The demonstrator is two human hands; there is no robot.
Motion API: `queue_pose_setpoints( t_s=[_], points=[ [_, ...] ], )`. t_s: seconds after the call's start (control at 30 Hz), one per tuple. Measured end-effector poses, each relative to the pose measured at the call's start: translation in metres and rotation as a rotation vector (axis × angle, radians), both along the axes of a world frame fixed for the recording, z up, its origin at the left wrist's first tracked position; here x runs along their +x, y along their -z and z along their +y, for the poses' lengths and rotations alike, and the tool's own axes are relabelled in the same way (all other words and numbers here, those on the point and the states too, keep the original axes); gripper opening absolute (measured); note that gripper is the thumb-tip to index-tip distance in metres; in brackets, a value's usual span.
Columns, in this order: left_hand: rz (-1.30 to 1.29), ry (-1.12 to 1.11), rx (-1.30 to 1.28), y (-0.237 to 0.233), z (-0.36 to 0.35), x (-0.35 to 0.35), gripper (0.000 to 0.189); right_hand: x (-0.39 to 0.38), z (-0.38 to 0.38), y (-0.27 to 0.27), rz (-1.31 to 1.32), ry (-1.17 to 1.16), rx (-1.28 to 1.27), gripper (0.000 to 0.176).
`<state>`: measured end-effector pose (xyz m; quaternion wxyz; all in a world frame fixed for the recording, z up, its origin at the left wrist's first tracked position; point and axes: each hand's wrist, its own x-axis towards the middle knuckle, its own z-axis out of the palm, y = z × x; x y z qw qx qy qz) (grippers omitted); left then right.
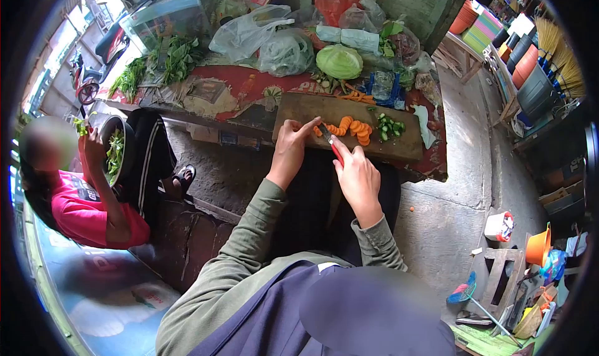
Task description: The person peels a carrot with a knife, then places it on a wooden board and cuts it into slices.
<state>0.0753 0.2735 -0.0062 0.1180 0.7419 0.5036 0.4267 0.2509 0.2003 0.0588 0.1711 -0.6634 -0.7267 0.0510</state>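
Observation:
My right hand (359,180) is closed around the red handle of a knife (326,133), its blade pointing up and left over a wooden cutting board (293,109). At the left of the blade, my left hand (289,149) is closed at a small end of carrot (317,131), index finger stretched toward the blade tip; its other fingers curl and partly hide what they grip. Sliced carrot (360,130) lies in a row just right of the blade. Chopped green pieces (390,127) form a small pile farther right on the board.
Behind the board sit a cabbage (339,61), carrot strips (357,96), a blue container (383,87) and plastic bags (286,51). Leafy greens (181,59) lie at the table's left. A seated person in pink (93,200) holds greens beside a bowl (126,145). A white cloth (424,125) hangs by the board's right end.

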Motion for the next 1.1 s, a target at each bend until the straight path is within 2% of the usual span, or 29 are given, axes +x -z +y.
queue_pose_setpoints(
  t_s=[0.1, 0.33, 0.4, 0.43, 0.5, 0.6, 0.7, 1.1],
  points=[
    [0.016, -0.007, -0.017, -0.003, -0.001, 0.0, 0.06, 0.002, 0.001, -0.004, -0.024, 0.003, 0.004, 0.054],
    [-0.042, -0.007, -0.019, 0.0, 0.0, 0.002, 0.056, 0.009, 0.004, -0.003, 0.005, 0.046, 0.017, 0.055],
    [-0.097, -0.025, 0.005, -0.001, 0.0, 0.003, 0.039, 0.011, 0.004, -0.002, 0.001, 0.056, 0.026, 0.053],
    [-0.098, -0.026, 0.005, 0.0, 0.001, 0.003, 0.039, 0.012, 0.003, -0.001, 0.036, 0.063, 0.01, 0.053],
    [-0.211, -0.047, -0.004, 0.002, 0.004, 0.001, 0.015, 0.011, 0.001, 0.003, 0.072, 0.07, -0.008, 0.052],
    [-0.257, -0.05, -0.044, 0.005, 0.005, -0.002, 0.005, 0.003, -0.005, 0.011, 0.297, -0.001, -0.069, 0.053],
    [-0.305, -0.054, -0.019, 0.007, 0.007, -0.002, 0.008, -0.014, -0.017, 0.01, 0.346, -0.026, -0.196, 0.054],
    [-0.328, -0.083, -0.058, 0.009, 0.006, 0.001, 0.009, -0.026, -0.024, 0.02, 0.452, -0.101, -0.199, 0.051]
  ],
)
